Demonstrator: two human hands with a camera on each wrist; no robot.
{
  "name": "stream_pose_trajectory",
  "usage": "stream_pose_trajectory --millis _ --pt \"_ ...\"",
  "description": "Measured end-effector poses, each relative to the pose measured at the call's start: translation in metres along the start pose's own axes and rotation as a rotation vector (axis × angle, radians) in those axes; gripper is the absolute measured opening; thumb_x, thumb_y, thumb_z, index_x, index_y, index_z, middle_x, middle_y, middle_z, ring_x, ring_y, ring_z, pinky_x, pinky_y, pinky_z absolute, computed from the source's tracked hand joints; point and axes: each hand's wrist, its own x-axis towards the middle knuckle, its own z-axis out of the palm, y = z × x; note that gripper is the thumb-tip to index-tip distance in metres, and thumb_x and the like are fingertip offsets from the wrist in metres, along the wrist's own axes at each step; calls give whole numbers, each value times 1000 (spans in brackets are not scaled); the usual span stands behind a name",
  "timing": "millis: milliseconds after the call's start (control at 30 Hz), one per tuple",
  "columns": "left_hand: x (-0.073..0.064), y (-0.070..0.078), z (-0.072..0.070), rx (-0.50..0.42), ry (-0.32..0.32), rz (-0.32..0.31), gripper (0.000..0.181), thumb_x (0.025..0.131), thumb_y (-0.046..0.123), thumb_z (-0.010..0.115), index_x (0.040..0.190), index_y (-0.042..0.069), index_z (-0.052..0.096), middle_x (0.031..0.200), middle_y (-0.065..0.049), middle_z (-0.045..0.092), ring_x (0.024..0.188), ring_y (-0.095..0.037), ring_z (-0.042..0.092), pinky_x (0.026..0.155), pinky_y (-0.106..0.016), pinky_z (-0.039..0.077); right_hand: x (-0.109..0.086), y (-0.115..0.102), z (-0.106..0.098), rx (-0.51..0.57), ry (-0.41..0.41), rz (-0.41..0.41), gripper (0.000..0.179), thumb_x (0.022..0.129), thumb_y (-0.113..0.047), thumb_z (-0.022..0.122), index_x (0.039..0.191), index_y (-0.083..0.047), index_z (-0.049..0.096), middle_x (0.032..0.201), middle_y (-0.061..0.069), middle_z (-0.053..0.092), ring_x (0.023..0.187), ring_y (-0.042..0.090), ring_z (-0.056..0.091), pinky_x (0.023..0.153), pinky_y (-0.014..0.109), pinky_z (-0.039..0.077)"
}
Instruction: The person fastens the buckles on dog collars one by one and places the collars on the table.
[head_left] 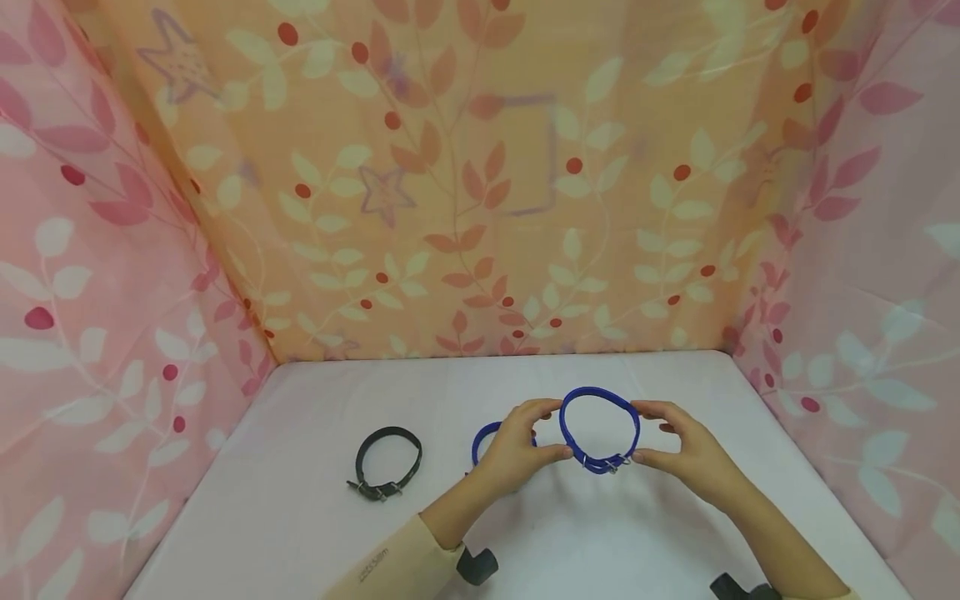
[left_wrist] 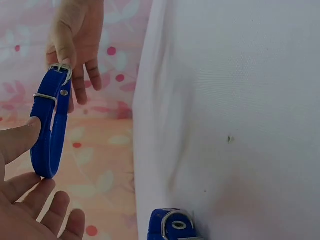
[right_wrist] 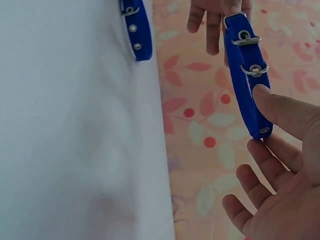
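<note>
A buckled blue collar (head_left: 588, 461) forms a loop above the white table, held up between both hands. My left hand (head_left: 516, 450) pinches its left side between thumb and fingers. On the opposite side my right hand (head_left: 693, 454) pinches it the same way, close to the metal buckle. The right wrist view shows the held collar's (right_wrist: 237, 80) metal rings and eyelets. Partly hidden behind my left hand, a second blue collar (head_left: 480, 442) lies on the table. A black collar (head_left: 392, 492), also buckled into a loop, rests further left.
The white table (head_left: 300, 533) has fabric walls on its left, right and back. The back one is orange cloth (head_left: 450, 275) with leaf prints; the sides are pink cloth (head_left: 135, 333). Dark wrist mounts (head_left: 477, 567) sit on both forearms.
</note>
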Motion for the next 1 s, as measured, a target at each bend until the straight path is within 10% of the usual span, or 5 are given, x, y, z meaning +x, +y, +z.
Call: stream_pose_trajectory --millis 367,700,1000 --pt "15 -9 37 20 6 -121 67 80 32 89 140 34 60 137 9 61 127 -14 55 105 -43 51 -2 37 1 -19 2 -16 67 85 -28 85 143 -12 56 138 12 63 127 31 51 103 63 41" --pt "30 -24 54 63 -15 -79 65 79 27 91 138 24 65 132 -5 67 118 -16 59 101 -40 51 -2 61 5 -6 -23 6 69 83 -27 86 141 -7 56 137 18 63 126 40 51 101 68 36" --pt "39 -34 64 58 -28 -98 65 78 20 91 137 17 65 127 -1 68 111 -13 62 97 -33 53 6 79 10 -4 -8 -54 67 80 -18 88 138 -4 59 131 15 67 118 33 56 101 32 42"
